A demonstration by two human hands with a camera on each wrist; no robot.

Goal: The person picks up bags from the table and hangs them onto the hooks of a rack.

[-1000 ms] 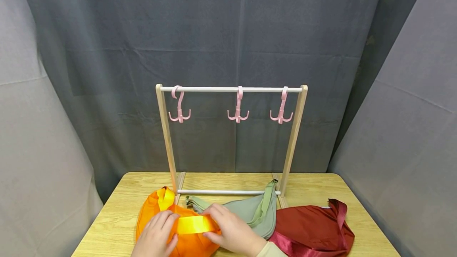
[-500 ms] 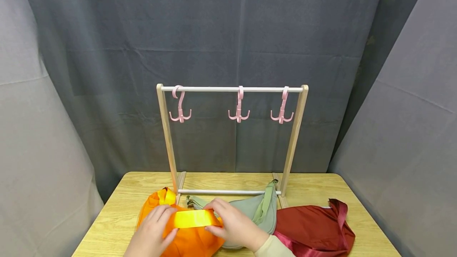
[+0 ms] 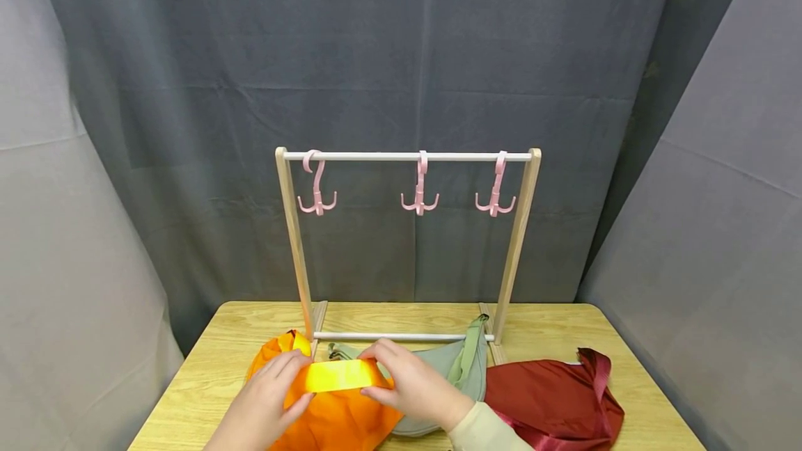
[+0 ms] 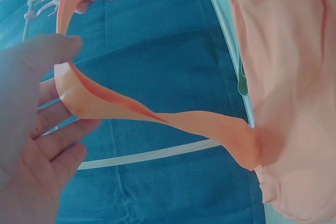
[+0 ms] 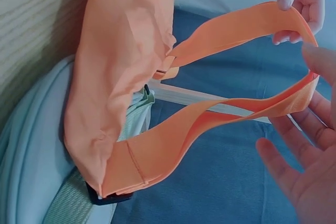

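An orange bag [image 3: 341, 420] lies at the front left of the table, its wide yellow-orange strap [image 3: 338, 375] stretched up between both hands. My left hand [image 3: 269, 395] pinches the strap between thumb and fingers at its left side. On the other side, my right hand [image 3: 410, 385] pinches the same strap. In the left wrist view the strap [image 4: 113, 98] loops from the fingers to the bag [image 4: 294, 87]. The right wrist view shows the loop joined to the bag [image 5: 121, 77] at both ends, with a dark buckle [image 5: 107, 199] at the near one.
A wooden rack [image 3: 292, 242] with a white bar [image 3: 370, 156] stands behind. Three pink hooks hang there: left [image 3: 318, 193], middle [image 3: 420, 193] and right [image 3: 496, 193]. A grey-green bag [image 3: 473, 381] lies behind my right hand, partly hidden. To its right is a dark red bag [image 3: 551, 395].
Both hands have risen slightly, lifting the strap higher and pulling the orange bag a little to the right. The hooks and the dark red bag stay in place.
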